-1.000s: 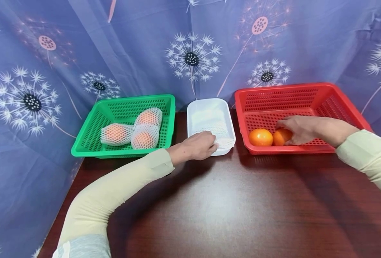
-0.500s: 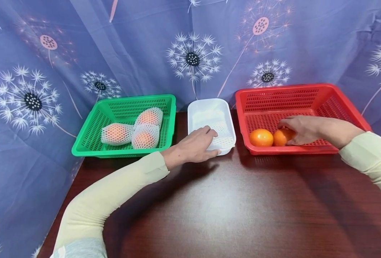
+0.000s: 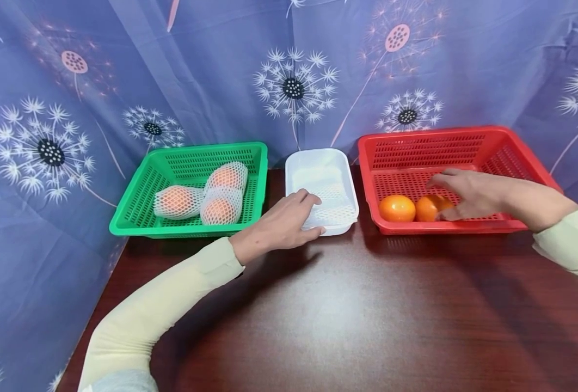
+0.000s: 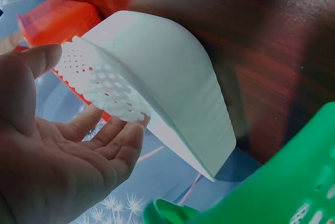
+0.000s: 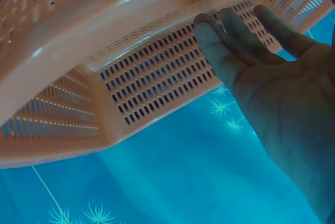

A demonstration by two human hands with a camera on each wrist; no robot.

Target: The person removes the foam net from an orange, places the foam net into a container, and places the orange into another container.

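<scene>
My left hand (image 3: 286,220) hovers at the front left of a white tray (image 3: 313,160), its fingers parted. White foam net sleeves (image 3: 337,204) lie in that tray. In the left wrist view, the fingertips are close to a foam net (image 4: 107,85); whether they touch it I cannot tell. My right hand (image 3: 475,193) is over a red basket (image 3: 511,223), beside the right-hand orange (image 3: 431,208), with its fingers spread and holding nothing. Another orange (image 3: 397,208) sits to the left of it. The right wrist view also has the hand (image 5: 293,93) spread against the basket wall.
At the left stands a green basket (image 3: 144,218) with 3 fruits in foam nets (image 3: 222,211). The baskets and tray line the back of a dark wooden table (image 3: 343,326), against a blue dandelion-print cloth (image 3: 210,81).
My left hand has uncurled from the foam net at the tray's front and shifted left. The right hand has drawn back rightward from the orange, its fingers opening. Both oranges stay put.
</scene>
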